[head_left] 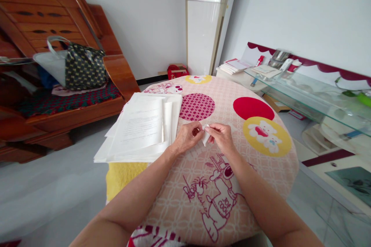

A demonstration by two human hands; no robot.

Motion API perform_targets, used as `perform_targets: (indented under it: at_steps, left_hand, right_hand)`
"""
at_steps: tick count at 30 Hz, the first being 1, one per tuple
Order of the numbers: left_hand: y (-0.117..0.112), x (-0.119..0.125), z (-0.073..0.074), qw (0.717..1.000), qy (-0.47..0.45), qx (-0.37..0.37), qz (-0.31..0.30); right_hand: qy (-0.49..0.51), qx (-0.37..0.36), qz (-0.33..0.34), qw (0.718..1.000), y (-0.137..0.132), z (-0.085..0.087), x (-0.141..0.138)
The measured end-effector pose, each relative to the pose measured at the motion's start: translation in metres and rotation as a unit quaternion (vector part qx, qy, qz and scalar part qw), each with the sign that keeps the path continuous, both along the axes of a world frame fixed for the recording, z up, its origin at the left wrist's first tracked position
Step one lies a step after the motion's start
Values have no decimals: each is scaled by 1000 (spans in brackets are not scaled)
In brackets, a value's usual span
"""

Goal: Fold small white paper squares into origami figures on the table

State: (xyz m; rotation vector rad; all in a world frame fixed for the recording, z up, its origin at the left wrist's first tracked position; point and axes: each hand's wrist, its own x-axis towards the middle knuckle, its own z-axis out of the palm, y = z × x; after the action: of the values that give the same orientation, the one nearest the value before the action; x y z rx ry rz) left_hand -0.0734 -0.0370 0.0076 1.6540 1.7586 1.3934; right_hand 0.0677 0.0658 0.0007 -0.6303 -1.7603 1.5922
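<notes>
A small folded piece of white paper (206,137) is pinched between my hands above the middle of the table. My right hand (220,136) grips its upper edge with thumb and forefinger. On the paper's left side, my left hand (189,136) has its fingers curled and pressed together at the edge. Just left of my left hand lies a stack of white paper sheets (142,123), the top ones printed with text. Both forearms rest over the patterned tablecloth (185,185).
A wooden bench (116,73) with a dark patterned bag (84,65) stands at the left. Behind the table are a red bag (177,72) and a tall white cabinet-like unit (203,27). On the right, a glass-topped stand (307,96) carries papers, metal containers and a cup.
</notes>
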Motion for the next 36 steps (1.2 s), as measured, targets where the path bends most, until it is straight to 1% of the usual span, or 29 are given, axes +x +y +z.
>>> perform_targets:
  at_steps: [5,10,14,16,20,22,27,33,36]
  left_hand:
    - [-1,3,4,1000,17,2,18]
    - [0,3,2,999,26,3,18]
    - [0,3,1,999,33,8,14]
    - [0,2,0,1000,15,5,4]
    - [0,2,-2,998,-65,11,-16]
    - [0,2,-5,996,-83,18,-18]
    - [2,2,-7,994,-100,25,-25]
    - [2,2,-2,996,-91,14,-18]
    - [1,0,1,995,-101,11,-23]
  right_hand:
    - [-16,20,-9,1000,-1,1,0]
    - [-33,45,-20,998,-5,7,-2]
    - [-51,73,-28,996,-5,5,-3]
    - [-53,87,-34,994,-4,3,-3]
    - [-49,100,-35,993,-3,1,-3]
    - [-50,103,-34,993,-3,1,-3]
    - [-51,112,-31,992,-2,0,-1]
    - [-32,102,-21,994,-3,5,1]
    - [-19,96,-3,995,-5,7,3]
